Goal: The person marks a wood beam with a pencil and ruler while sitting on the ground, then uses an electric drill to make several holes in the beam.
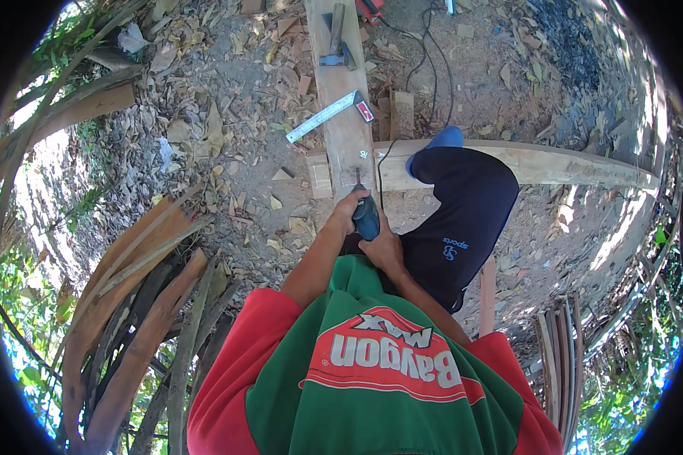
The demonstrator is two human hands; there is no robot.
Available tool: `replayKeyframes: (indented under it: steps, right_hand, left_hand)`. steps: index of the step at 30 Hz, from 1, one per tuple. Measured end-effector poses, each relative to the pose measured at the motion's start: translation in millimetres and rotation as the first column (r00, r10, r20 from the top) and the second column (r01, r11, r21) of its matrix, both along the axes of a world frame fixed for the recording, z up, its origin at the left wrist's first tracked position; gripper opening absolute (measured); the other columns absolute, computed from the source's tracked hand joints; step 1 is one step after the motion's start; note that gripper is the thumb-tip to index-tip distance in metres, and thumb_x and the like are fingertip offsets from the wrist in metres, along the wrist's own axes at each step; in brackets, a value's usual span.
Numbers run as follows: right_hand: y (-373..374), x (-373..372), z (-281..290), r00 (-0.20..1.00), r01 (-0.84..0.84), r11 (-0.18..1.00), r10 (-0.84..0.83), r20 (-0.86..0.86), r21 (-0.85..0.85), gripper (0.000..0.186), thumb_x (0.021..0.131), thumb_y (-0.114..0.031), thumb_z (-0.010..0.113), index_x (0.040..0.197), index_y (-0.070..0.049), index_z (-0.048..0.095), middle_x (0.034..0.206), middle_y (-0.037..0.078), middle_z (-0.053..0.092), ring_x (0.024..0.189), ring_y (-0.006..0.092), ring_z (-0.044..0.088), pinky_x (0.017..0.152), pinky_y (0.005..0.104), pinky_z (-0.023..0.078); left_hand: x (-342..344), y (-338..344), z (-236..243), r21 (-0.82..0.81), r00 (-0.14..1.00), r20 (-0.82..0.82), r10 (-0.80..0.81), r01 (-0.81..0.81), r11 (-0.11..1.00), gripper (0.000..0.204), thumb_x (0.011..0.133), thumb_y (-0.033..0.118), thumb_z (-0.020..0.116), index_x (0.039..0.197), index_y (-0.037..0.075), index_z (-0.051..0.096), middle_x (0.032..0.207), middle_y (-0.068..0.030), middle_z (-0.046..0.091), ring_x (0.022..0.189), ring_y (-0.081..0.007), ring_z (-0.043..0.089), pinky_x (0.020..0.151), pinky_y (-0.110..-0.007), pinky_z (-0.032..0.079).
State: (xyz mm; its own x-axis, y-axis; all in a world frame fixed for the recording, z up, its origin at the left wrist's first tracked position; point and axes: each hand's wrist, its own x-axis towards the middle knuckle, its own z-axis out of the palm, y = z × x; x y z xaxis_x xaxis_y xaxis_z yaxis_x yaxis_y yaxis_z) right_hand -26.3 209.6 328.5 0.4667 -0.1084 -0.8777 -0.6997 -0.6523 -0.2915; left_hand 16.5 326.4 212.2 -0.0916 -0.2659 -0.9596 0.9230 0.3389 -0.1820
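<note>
Both my hands are closed on a dark teal power drill (366, 215), whose thin bit points forward onto a long wooden board (340, 95) with pale markings. My left hand (350, 207) grips the drill near its front, and my right hand (379, 246) holds it at the back. Farther up the board lies a metal square (319, 120) with a red-marked handle, set at a slant and overhanging the left edge. Beyond it, a hammer (334, 58) rests on the board near another dark object.
A crosswise wooden beam (554, 166) runs right, with my bent leg (463, 220) over it. Black cords (425, 61) run from a red tool (368, 10) at the top. Curved planks (129, 296) lie at lower left, narrow strips (558, 364) at lower right, on leaf-strewn dirt.
</note>
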Motion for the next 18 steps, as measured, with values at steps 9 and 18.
replayKeyframes:
  steps: [9, 18]
  right_hand:
    - [-2, 4, 3, 0.999, 0.042, 0.999, -0.042, -0.022, 0.004, 0.096, 0.069, -0.021, 0.075, 0.153, -0.014, 0.028, 0.113, 0.028, 0.066, 0.102, 0.0452, 0.065, 0.090, 0.0495, 0.052]
    - [1, 9, 8, 0.996, 0.040, 0.999, -0.040, -0.081, 0.007, 0.096, 0.070, -0.022, 0.075, 0.153, -0.016, 0.027, 0.112, 0.028, 0.067, 0.102, 0.0454, 0.065, 0.090, 0.0495, 0.052]
  left_hand:
    - [9, 1, 27, -0.075, 0.996, -0.085, -0.002, -0.004, 0.997, 0.028, 0.085, 0.036, 0.072, 0.093, 0.011, 0.062, 0.084, -0.0056, 0.067, 0.075, -0.0227, 0.065, 0.077, -0.045, 0.055]
    - [6, -1, 14, -0.020, 0.997, -0.072, 0.006, -0.008, 1.000, 0.029, 0.085, 0.035, 0.072, 0.095, 0.009, 0.063, 0.084, -0.0068, 0.067, 0.075, -0.0230, 0.065, 0.078, -0.044, 0.056]
